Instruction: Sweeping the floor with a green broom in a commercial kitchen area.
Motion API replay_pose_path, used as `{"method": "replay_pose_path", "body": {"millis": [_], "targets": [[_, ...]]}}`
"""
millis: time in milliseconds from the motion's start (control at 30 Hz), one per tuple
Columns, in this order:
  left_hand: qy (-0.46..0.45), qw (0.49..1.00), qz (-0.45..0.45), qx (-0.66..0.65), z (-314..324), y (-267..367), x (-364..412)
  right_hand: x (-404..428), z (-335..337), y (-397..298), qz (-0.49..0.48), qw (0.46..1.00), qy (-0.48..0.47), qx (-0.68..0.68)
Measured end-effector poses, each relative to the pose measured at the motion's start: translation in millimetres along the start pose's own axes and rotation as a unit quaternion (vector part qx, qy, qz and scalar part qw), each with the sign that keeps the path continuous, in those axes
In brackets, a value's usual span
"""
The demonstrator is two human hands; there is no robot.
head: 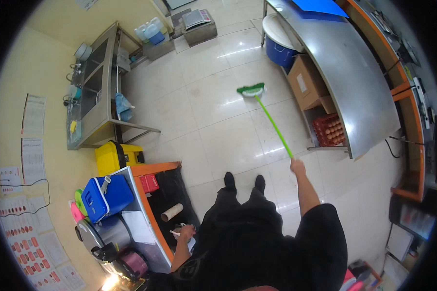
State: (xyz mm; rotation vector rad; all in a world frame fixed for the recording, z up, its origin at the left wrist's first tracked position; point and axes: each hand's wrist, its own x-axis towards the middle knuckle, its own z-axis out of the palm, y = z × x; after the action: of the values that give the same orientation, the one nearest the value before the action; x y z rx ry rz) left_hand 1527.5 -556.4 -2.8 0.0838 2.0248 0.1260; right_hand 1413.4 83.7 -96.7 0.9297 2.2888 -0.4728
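Observation:
My right hand (298,166) grips the green handle of a broom (274,123), held out ahead of me to the right. The broom's white head with dark green bristles rests on the pale tiled floor (211,105). My left hand (186,231) is low beside my body, by the open side of an orange-edged cabinet. It is at a small white item, perhaps a handle, whose kind I cannot tell. A cardboard tube (172,212) lies just beyond that hand, on a dark surface.
A steel sink unit (111,120) and a yellow case (111,156) stand left. At right, a steel table (353,72) has a blue bucket (279,52), a cardboard box (306,85) and egg trays (322,132) beneath. A weighing scale (196,18) sits on a block ahead.

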Motion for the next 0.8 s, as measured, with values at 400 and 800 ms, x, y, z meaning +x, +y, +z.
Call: {"method": "replay_pose_path", "body": {"millis": [400, 800], "targets": [[0.019, 0.99, 0.048, -0.128, -11.3, 88.8, 137.8, -365.8, 28.5, 330.2, 0.289, 0.949, -0.121, -0.045], [0.146, 0.894, 0.146, -0.398, -135.4, 235.9, 145.9, -364.5, -45.8, 369.0, 0.137, 0.983, 0.12, 0.021]]}}
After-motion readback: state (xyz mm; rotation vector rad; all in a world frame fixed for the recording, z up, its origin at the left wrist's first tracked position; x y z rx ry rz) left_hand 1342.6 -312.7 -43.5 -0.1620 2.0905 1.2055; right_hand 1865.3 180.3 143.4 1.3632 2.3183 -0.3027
